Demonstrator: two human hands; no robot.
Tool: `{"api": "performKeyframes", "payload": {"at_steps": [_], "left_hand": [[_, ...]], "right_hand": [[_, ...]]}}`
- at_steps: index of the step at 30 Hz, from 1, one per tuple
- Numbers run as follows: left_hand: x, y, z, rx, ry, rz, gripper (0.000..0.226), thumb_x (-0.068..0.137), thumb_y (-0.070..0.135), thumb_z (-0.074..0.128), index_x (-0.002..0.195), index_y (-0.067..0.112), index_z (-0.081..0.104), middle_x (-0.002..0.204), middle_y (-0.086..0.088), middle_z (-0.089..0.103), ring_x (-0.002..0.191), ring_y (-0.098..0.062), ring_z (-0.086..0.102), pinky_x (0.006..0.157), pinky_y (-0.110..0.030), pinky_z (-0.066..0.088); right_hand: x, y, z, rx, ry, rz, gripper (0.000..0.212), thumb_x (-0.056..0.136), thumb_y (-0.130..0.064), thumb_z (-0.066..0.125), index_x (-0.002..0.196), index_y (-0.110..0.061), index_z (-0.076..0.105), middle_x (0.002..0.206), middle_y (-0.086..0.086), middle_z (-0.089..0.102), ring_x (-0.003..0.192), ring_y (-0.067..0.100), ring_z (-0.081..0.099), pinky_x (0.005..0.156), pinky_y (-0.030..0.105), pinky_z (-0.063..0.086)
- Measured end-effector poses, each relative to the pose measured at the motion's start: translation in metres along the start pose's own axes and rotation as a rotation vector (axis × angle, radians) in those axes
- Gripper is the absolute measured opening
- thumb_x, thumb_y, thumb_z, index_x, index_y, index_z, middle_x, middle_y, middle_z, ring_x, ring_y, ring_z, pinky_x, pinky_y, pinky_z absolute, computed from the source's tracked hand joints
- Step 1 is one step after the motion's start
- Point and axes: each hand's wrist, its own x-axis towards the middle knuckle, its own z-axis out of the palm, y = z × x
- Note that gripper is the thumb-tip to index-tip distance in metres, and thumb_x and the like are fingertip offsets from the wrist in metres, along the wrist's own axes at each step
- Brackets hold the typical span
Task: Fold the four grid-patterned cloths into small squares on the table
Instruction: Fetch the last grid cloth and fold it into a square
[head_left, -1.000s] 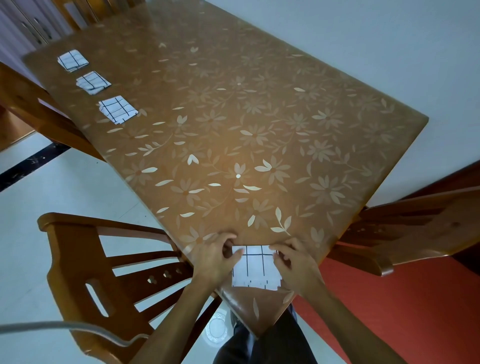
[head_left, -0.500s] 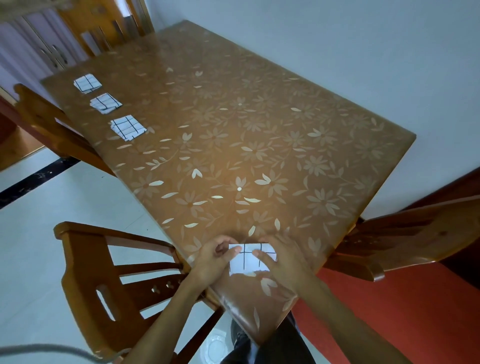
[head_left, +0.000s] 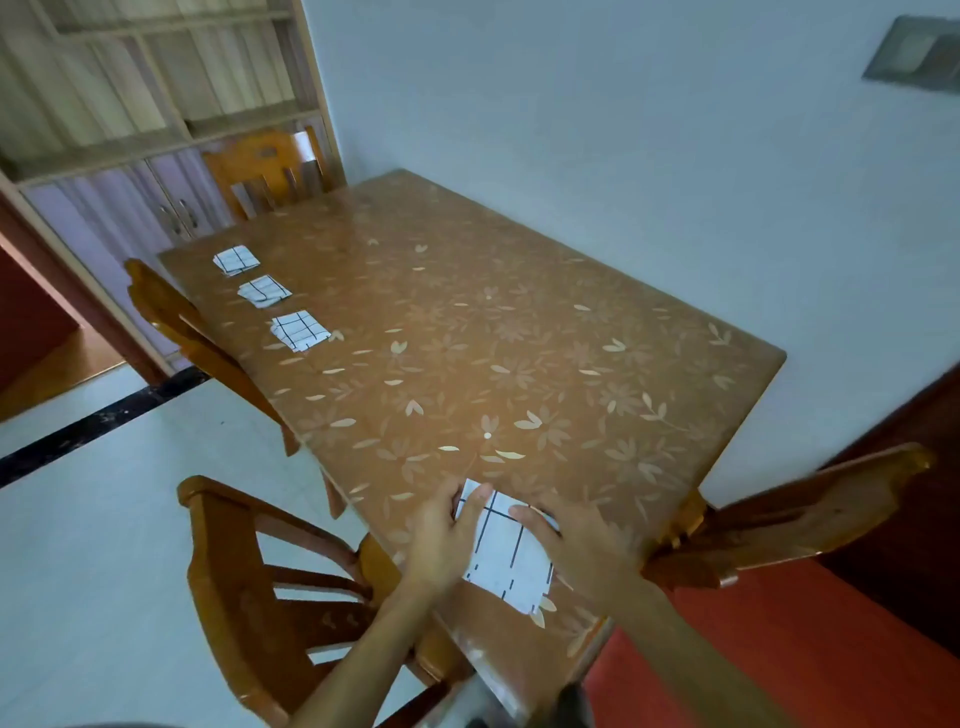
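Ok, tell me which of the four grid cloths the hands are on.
The cloth at the near table corner, with the left hand and right hand on its edges. The other three lie untouched in a row along the far left edge.

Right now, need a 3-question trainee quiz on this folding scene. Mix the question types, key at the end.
1. How many folded cloths lie in the row along the far left edge of the table?
2. True or false: both hands touch the near cloth.
3. Which folded cloth is closest to the person: A) far folded cloth, B) middle folded cloth, C) near folded cloth?

Key:
1. Three.
2. True: the left hand rests on its left side and the right hand on its right, with the cloth flat on the table.
3. C.
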Motion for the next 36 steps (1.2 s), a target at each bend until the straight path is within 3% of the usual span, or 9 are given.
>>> {"api": "performKeyframes", "payload": {"at_steps": [3, 7, 11, 14, 16, 19, 26, 31, 36], "left_hand": [[-0.009, 0.013, -0.008, -0.043, 0.016, 0.034, 0.027, 0.096, 0.034, 0.062, 0.077, 0.015, 0.056, 0.061, 0.009, 0.059, 0.055, -0.002, 0.056, 0.056, -0.027, 0.042], [-0.023, 0.032, -0.017, -0.081, 0.085, 0.090, 0.030, 0.097, 0.037, 0.060, 0.078, 0.014, 0.054, 0.064, 0.006, 0.059, 0.058, -0.006, 0.057, 0.056, -0.027, 0.044], [-0.055, 0.055, -0.023, -0.138, 0.124, 0.115, 0.031, 0.100, 0.037, 0.055, 0.079, 0.014, 0.053, 0.066, 0.003, 0.063, 0.060, -0.008, 0.064, 0.054, -0.023, 0.047], [-0.087, 0.068, -0.024, -0.171, 0.099, 0.105, 0.031, 0.101, 0.037, 0.052, 0.079, 0.015, 0.056, 0.063, 0.005, 0.063, 0.060, -0.012, 0.066, 0.053, -0.022, 0.048], [-0.104, 0.071, -0.028, -0.164, 0.118, 0.134, 0.032, 0.100, 0.040, 0.054, 0.081, 0.016, 0.062, 0.068, -0.001, 0.066, 0.064, -0.017, 0.068, 0.057, -0.029, 0.051], [-0.124, 0.072, -0.039, -0.131, 0.152, 0.171, 0.032, 0.100, 0.038, 0.055, 0.079, 0.017, 0.065, 0.068, -0.003, 0.067, 0.064, -0.019, 0.069, 0.057, -0.034, 0.051], [-0.154, 0.072, -0.086, -0.162, 0.075, 0.107, 0.041, 0.100, 0.041, 0.050, 0.086, 0.006, 0.065, 0.074, -0.017, 0.070, 0.069, -0.034, 0.072, 0.054, -0.033, 0.047], [-0.152, 0.068, -0.125, -0.125, 0.199, 0.194, 0.037, 0.100, 0.040, 0.052, 0.083, 0.011, 0.067, 0.073, -0.005, 0.070, 0.068, -0.020, 0.071, 0.055, -0.027, 0.047], [-0.124, 0.066, -0.180, -0.059, 0.255, 0.280, 0.033, 0.099, 0.044, 0.054, 0.078, 0.021, 0.064, 0.074, 0.004, 0.069, 0.072, -0.014, 0.072, 0.058, -0.036, 0.053]], "right_hand": [[-0.012, -0.007, -0.011, 0.148, 0.027, 0.046, 0.029, 0.095, -0.053, 0.054, 0.087, -0.028, 0.066, 0.082, -0.005, 0.069, 0.074, 0.009, 0.065, 0.066, 0.028, 0.049], [-0.031, -0.036, -0.028, 0.518, 0.106, 0.145, 0.041, 0.098, -0.043, 0.057, 0.061, -0.024, 0.058, 0.061, 0.002, 0.062, 0.059, 0.010, 0.058, 0.055, 0.019, 0.043], [-0.055, -0.061, -0.038, 0.700, 0.178, 0.162, 0.027, 0.099, -0.046, 0.054, 0.083, -0.031, 0.070, 0.080, -0.005, 0.073, 0.079, 0.013, 0.069, 0.064, 0.020, 0.049], [-0.084, -0.080, -0.040, 0.804, 0.169, 0.161, 0.015, 0.094, -0.049, 0.060, 0.093, -0.035, 0.064, 0.086, -0.013, 0.067, 0.072, 0.002, 0.065, 0.054, 0.013, 0.046], [-0.103, -0.092, -0.038, 0.797, 0.200, 0.101, 0.019, 0.089, -0.044, 0.069, 0.100, -0.030, 0.065, 0.093, -0.005, 0.070, 0.069, 0.003, 0.068, 0.052, 0.011, 0.047], [-0.121, -0.096, -0.027, 0.663, 0.264, 0.069, 0.030, 0.080, -0.052, 0.076, 0.097, -0.029, 0.067, 0.098, -0.004, 0.072, 0.082, 0.005, 0.070, 0.065, 0.019, 0.054], [-0.140, -0.128, -0.029, 0.434, 0.242, -0.034, 0.027, 0.086, -0.048, 0.072, 0.078, -0.023, 0.067, 0.069, -0.003, 0.069, 0.061, 0.005, 0.064, 0.052, 0.019, 0.044], [-0.128, -0.170, -0.014, 0.412, 0.303, -0.139, 0.042, 0.090, -0.044, 0.067, 0.051, -0.035, 0.053, 0.050, -0.015, 0.052, 0.049, 0.005, 0.049, 0.050, 0.019, 0.035], [-0.102, -0.224, 0.010, 0.445, 0.360, -0.154, 0.047, 0.096, -0.041, 0.060, 0.049, -0.037, 0.051, 0.043, -0.010, 0.040, 0.044, 0.008, 0.035, 0.048, 0.023, 0.026]]}}
